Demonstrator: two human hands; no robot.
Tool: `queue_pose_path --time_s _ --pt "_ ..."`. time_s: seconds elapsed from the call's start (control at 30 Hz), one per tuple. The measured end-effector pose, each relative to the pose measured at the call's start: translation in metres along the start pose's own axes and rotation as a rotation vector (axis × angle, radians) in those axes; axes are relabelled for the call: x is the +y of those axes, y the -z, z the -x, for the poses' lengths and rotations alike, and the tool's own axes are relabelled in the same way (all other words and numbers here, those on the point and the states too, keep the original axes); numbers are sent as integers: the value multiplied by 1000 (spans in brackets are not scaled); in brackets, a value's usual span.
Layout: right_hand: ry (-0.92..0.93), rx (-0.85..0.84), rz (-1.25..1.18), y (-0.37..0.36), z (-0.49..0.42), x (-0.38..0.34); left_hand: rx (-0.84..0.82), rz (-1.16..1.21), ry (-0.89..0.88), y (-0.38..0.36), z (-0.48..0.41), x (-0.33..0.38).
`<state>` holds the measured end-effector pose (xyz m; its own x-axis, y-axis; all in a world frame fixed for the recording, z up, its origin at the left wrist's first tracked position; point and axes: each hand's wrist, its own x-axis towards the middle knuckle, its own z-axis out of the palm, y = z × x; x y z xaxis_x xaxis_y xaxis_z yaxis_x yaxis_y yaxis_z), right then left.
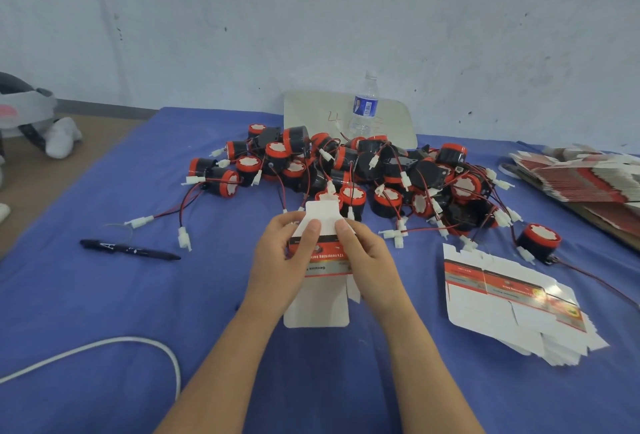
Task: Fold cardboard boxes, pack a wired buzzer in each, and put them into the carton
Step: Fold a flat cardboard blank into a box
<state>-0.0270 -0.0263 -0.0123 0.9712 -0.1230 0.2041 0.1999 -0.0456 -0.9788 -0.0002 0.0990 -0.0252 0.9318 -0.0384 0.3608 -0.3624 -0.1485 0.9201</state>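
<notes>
Both hands [282,257] [367,257] on one cardboard box [317,309]

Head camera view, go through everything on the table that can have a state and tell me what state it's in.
cardboard box blank, not yet folded up, held in both hands
left hand, pinching the blank's left side
right hand, pinching the blank's right side
wired buzzers, loose in a pile, unpacked
flat box blanks, stacked, unfolded
water bottle, upright, cap on
pen, lying on its side
</notes>
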Motion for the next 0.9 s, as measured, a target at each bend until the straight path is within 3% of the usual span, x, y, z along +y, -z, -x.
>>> queue_pose_path --time_s 0.13,0.23,0.37,0.5,0.7,0.9 --pt "11 61 75 1 0 -3 95 -265 -341 -3 3 -3" --pt "26 63 26 3 1 -4 66 -347 -438 -5 3 -9" --pt "85 175 -28 0 -4 1 -26 -233 -321 -12 5 -8" --pt "61 228 2 -9 -4 10 21 19 -128 -11 3 -8" --pt "-103 93 -8 -13 -5 14 60 47 118 -15 5 -7" --pt "-54 152 -44 -16 -3 15 60 250 146 -19 10 -1"
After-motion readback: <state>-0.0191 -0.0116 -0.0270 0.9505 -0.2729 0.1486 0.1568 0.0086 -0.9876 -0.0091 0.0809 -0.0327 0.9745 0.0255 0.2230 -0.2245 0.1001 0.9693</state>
